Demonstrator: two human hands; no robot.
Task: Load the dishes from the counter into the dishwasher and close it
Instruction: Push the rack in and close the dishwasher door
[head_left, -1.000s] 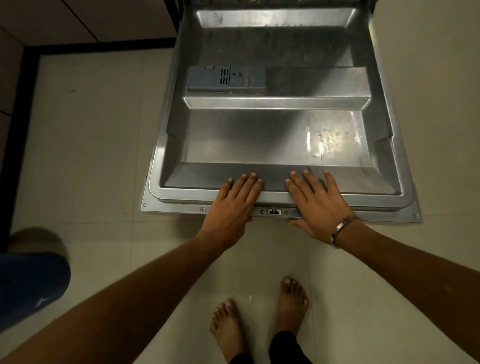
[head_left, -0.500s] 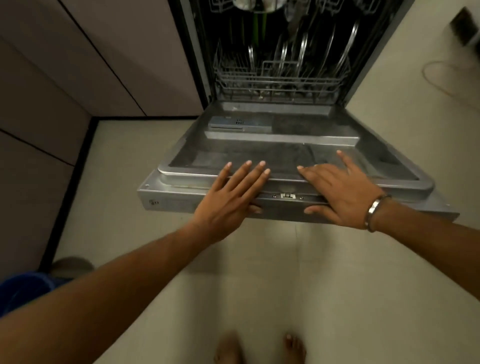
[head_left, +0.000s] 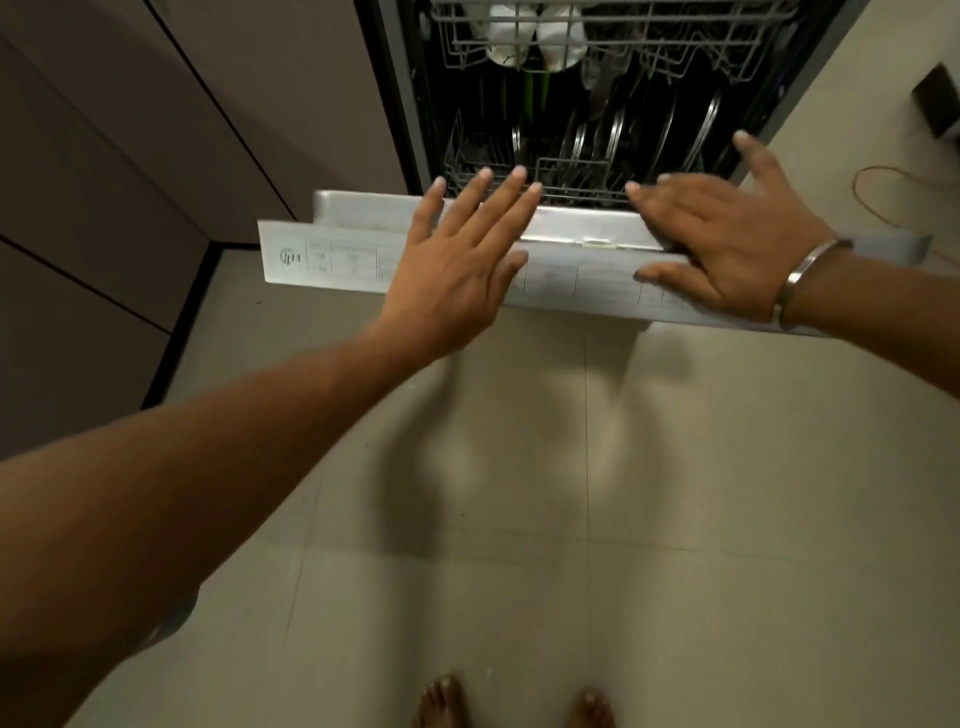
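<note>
The dishwasher door is partly raised, and its steel top edge with a printed label faces me. My left hand lies over that edge left of the latch, fingers spread on top and thumb on the front face. My right hand, with a metal bangle on the wrist, holds the edge to the right, thumb underneath. Behind the door, the lower rack holds several upright steel plates. White cups sit in the upper rack.
Grey cabinet fronts run along the left, with a dark plinth at the floor. A thin cable loops on the tiled floor at right, near a dark box. My bare feet stand just behind the door.
The door has swung up from lying flat to roughly half raised, with both hands staying on its edge. The view has tilted up, so the loaded racks show.
</note>
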